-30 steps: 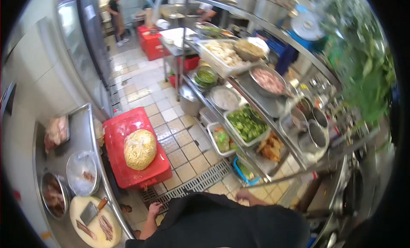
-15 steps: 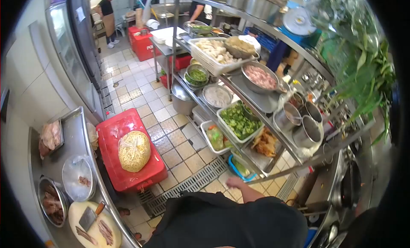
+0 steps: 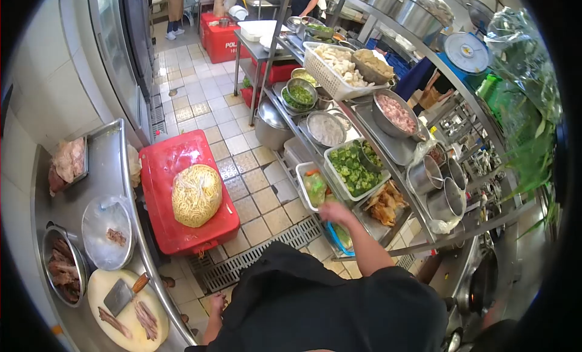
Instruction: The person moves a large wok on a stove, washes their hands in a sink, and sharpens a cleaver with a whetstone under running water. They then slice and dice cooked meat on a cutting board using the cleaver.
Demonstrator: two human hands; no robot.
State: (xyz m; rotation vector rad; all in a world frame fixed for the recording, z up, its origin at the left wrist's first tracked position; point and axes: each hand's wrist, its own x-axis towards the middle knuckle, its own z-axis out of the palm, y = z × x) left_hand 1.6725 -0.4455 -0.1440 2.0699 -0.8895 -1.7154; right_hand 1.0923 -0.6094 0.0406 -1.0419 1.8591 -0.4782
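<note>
My right hand [image 3: 335,212] is stretched forward beside the lower shelf, close to a white tub of cut vegetables [image 3: 315,190] and a blue-rimmed container [image 3: 337,238]. Its fingers are smeared, and contact with the tub cannot be made out. My left hand [image 3: 216,303] hangs low by my side, fingers curled, with nothing visible in it. Ahead of it, a clear bag of yellow noodles [image 3: 196,197] lies on a red cooler box [image 3: 159,170]. On the steel counter to the left, a cleaver [image 3: 123,296] and meat strips [image 3: 145,319] rest on a round cutting board [image 3: 100,285].
A steel rack [image 3: 418,221] on the right holds broccoli [image 3: 354,170], fried pieces [image 3: 386,205], raw meat [image 3: 395,112] and metal pots [image 3: 447,200]. Leafy greens [image 3: 527,152] hang at far right. A floor drain grate [image 3: 260,252] crosses the tiles. Other people [image 3: 174,12] stand at the back.
My right arm has swung forward and up toward the shelf tubs. My left hand has come into clearer view. The camera has tilted down and moved slightly nearer the rack.
</note>
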